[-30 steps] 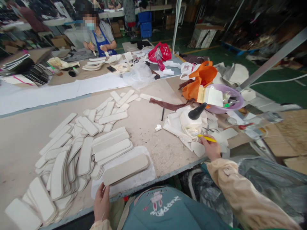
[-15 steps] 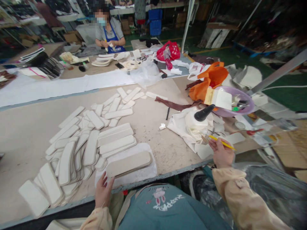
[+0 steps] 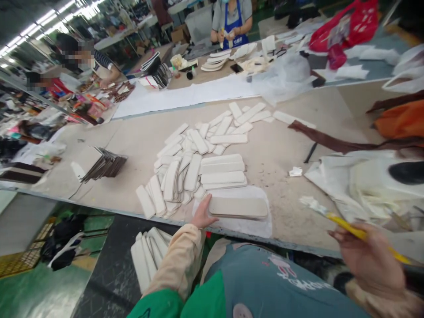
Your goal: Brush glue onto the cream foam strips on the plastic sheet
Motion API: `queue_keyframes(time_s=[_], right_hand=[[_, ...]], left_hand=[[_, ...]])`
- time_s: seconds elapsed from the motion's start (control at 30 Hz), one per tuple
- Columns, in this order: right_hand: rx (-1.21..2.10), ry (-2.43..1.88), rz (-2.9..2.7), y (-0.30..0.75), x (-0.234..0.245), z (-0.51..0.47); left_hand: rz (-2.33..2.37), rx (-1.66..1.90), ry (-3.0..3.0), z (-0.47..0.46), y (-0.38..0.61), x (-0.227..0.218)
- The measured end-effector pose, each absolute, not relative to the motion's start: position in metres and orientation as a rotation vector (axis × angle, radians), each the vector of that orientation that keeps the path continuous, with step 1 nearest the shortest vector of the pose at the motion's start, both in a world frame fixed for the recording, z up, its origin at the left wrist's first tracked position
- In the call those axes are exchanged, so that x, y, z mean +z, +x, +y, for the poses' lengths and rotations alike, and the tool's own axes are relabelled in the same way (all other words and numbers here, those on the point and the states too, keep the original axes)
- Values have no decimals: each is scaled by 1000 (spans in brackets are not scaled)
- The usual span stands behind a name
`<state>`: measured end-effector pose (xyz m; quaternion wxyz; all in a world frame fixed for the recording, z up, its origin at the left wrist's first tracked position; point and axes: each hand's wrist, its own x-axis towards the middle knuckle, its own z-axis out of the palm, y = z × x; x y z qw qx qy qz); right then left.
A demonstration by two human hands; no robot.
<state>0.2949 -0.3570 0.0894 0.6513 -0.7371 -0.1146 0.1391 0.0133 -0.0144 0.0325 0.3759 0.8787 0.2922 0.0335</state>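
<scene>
My right hand [image 3: 371,254] grips a yellow-handled brush [image 3: 342,223] with pale bristles pointing left over the table. A neat stack of pale, round-ended strips [image 3: 240,206] lies on a white sheet [image 3: 266,227] at the table's near edge. At the left end of this stack is my left hand [image 3: 202,214], thumb and fingers spread; whether it touches the strips is hard to tell. Behind and left of it, many similar strips [image 3: 192,172] lie loosely heaped, some in small piles.
A white container with a black top [image 3: 409,172] stands on cloth at the right. Brown fabric [image 3: 331,137] trails behind it. A pile of dark-edged panels [image 3: 106,163] sits further left. More strips [image 3: 150,251] rest below the table edge. A person [image 3: 232,24] works across the table.
My view has swung left. The brush in my right hand has come away from beside the white container, leftward, its bristles now in sight. My left hand stays by the stack's left end.
</scene>
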Motion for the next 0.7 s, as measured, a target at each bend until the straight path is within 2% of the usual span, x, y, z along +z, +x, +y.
queue_keyframes(time_s=[0.1, 0.3, 0.7], right_hand=[[582, -1489, -192, 260, 100, -303], [884, -1572, -528, 213, 98, -232], [945, -1731, -783, 174, 95, -169]], left_hand=[[664, 71, 2215, -3, 14, 28], [596, 41, 2198, 13, 13, 18], [474, 115, 2125, 21, 5, 1]])
